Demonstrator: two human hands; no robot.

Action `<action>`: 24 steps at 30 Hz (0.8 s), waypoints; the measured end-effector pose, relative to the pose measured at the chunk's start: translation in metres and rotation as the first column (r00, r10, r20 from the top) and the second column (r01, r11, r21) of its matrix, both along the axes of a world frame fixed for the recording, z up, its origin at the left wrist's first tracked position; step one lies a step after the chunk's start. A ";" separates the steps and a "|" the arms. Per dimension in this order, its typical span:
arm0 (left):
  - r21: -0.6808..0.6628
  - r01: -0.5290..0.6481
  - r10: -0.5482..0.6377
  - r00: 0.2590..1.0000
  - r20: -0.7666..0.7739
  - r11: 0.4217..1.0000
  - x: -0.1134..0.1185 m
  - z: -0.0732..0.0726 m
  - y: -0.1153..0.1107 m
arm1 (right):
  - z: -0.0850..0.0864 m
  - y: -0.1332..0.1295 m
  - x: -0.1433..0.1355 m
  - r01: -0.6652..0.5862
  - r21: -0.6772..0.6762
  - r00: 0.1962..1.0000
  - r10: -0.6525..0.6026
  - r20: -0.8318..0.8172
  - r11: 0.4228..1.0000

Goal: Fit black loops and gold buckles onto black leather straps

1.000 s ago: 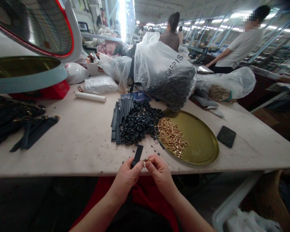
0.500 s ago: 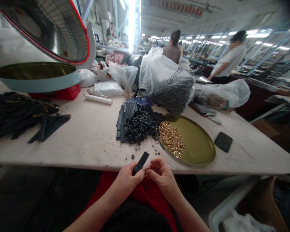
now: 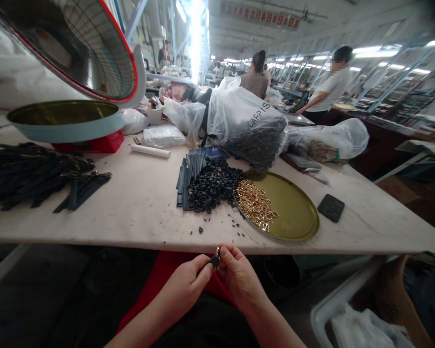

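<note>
At the table's near edge, my left hand (image 3: pixel 194 278) pinches a black strap (image 3: pixel 214 261), most of it hidden by my fingers. My right hand (image 3: pixel 237 275) closes on a small gold buckle (image 3: pixel 218 251) at the strap's end; the two hands almost touch. Beyond them on the table lie a heap of black loops (image 3: pixel 215 186) and a stack of flat black strips (image 3: pixel 188 176). Gold buckles (image 3: pixel 255 203) fill the left part of a round gold-coloured tray (image 3: pixel 297 212).
Black straps with gold fittings (image 3: pixel 32 174) are piled at the left, near a fan (image 3: pixel 83 48) and a blue-rimmed tin (image 3: pixel 65 126). A plastic bag (image 3: pixel 248 123) stands behind the loops. A dark phone-like slab (image 3: pixel 331 208) lies right of the tray. Two people stand farther back.
The strap, which pointed up and away from my left hand, is now turned so that its end meets the gold buckle. My right hand's fingers have closed in. The view has shifted slightly.
</note>
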State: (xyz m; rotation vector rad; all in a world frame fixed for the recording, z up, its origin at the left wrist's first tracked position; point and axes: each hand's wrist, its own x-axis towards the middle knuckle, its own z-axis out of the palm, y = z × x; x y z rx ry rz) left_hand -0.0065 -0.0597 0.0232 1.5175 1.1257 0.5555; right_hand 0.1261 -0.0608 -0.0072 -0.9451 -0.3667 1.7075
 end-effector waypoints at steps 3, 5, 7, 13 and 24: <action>-0.038 -0.032 0.032 0.999 0.003 0.999 0.003 -0.001 0.001 | -0.006 -0.011 -0.002 -0.043 0.130 0.967 0.008 0.254 0.991; -0.102 -0.058 0.062 0.997 0.039 0.993 0.003 -0.004 0.002 | -0.007 -0.013 0.000 -0.073 0.174 0.922 0.000 0.386 0.982; -0.185 -0.054 0.075 0.991 0.110 0.981 0.002 -0.007 0.003 | -0.005 -0.010 0.003 -0.111 0.160 0.916 0.039 0.400 0.981; -0.323 -0.068 0.116 0.984 0.132 0.944 0.002 -0.015 0.008 | -0.004 0.001 0.006 -0.201 0.123 0.884 0.126 0.450 0.972; -0.120 0.022 -0.041 0.986 -0.162 0.993 0.003 -0.003 0.016 | -0.008 0.019 0.020 -0.394 0.119 0.542 0.127 0.831 0.911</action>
